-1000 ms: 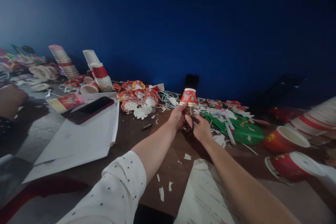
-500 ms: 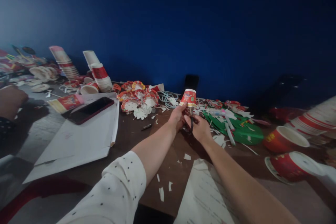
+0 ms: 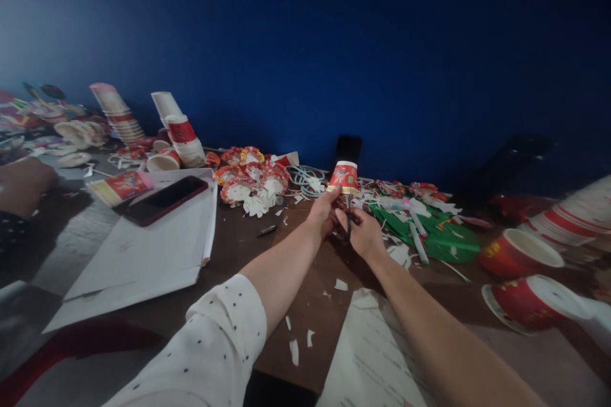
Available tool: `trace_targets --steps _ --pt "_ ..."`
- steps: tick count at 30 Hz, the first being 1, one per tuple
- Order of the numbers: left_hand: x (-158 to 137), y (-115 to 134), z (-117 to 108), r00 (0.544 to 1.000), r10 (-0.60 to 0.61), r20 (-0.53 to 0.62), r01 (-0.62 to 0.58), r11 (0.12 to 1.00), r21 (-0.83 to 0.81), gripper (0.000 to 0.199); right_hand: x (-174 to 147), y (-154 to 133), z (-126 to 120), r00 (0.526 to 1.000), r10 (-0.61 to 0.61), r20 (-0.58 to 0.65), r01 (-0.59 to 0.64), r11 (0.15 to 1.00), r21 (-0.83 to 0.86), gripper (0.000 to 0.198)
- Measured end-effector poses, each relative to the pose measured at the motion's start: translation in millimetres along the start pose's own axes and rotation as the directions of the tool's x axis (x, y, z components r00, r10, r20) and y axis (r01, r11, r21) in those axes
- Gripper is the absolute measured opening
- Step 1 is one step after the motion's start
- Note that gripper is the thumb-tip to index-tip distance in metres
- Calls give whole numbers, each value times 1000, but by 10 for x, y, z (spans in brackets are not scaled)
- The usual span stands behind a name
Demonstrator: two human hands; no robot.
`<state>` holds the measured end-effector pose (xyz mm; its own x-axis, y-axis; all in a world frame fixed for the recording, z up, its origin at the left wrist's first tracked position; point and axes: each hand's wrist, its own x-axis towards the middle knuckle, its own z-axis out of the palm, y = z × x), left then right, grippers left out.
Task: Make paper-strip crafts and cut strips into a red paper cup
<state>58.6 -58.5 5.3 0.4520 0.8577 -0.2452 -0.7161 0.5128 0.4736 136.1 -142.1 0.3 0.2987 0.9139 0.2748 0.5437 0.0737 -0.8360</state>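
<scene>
Above the middle of the table, my left hand (image 3: 325, 211) is closed on a red and white paper cup (image 3: 344, 176), its thumb along the cup's lower left side. My right hand (image 3: 365, 232) is wrapped round the dark handles of a pair of scissors (image 3: 348, 222). The blades point up to the cup's lower edge; how far they reach into it is hidden. Both hands are close together. Just behind the cup a black phone (image 3: 350, 146) leans against the blue wall.
Red and white cut-paper flowers (image 3: 252, 178) lie left of my hands, green sheets (image 3: 449, 241) and markers (image 3: 418, 243) to the right. Stacked cups (image 3: 184, 140) stand at the back left, more cups (image 3: 529, 251) at the right. Another person's hand (image 3: 26, 184) rests far left. A phone (image 3: 167, 200) lies on white paper.
The cup has shifted very slightly in my hands. The other person's hand at the far left has moved a little to the right.
</scene>
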Motion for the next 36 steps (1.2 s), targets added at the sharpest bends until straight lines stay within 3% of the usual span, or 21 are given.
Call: trace_targets --steps 17,26,30,36 --pt "-12 1 -7 999 -10 35 8 999 40 22 -4 -11 -18 1000 -10 -12 9 999 -38 46" --pt "-77 22 22 998 -51 24 48 994 94 31 1 10 -3 999 -23 -34 20 997 -80 49" --pt "-81 -17 -7 991 -118 57 102 970 219 29 6 -25 -20 997 31 -69 -31 1000 1 50" --pt "-87 -69 -12 991 -93 101 64 964 259 29 16 -83 -41 990 78 -117 -68 993 91 56"
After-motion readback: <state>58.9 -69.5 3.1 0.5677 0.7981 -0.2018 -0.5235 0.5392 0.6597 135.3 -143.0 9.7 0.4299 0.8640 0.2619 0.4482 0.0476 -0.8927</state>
